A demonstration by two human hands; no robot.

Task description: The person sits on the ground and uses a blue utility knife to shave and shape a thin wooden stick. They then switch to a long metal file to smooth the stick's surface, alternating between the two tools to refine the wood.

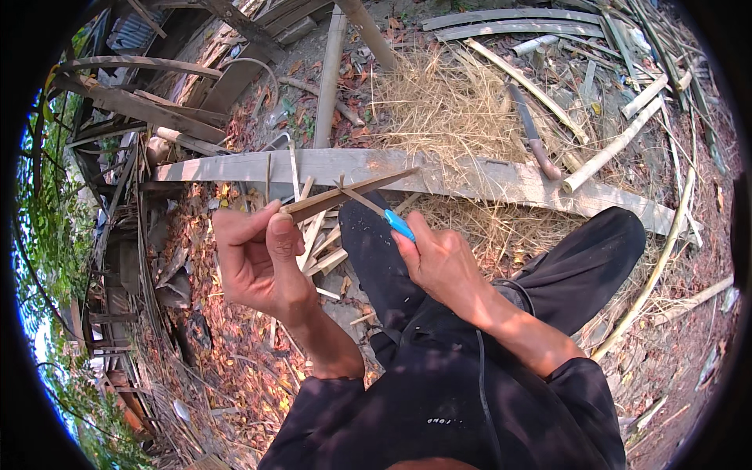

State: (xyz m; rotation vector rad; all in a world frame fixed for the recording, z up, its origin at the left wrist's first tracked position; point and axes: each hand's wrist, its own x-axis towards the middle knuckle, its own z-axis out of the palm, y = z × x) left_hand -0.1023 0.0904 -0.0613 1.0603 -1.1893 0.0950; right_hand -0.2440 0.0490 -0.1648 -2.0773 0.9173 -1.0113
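Observation:
My left hand point(265, 257) is closed, pinching the near end of a brown wooden strip point(325, 200) between thumb and fingers. The strip slants up to the right and tapers to a point above the plank. In my right hand point(446, 262) is a small knife point(399, 225) with a bright blue handle, its fingers wrapped round it. The thin blade points up and left and crosses the strip near its middle, where the edge seems to touch the wood. Pale split sticks point(317, 247) lie on the ground just beyond my left hand.
A long grey plank point(258, 166) runs across in front of my bent legs. A machete point(526, 117) rests with its handle on the plank, beside dry straw point(439, 102). Bamboo poles point(619, 145) lie to the right. Stacked old timber point(149, 110) stands at the far left.

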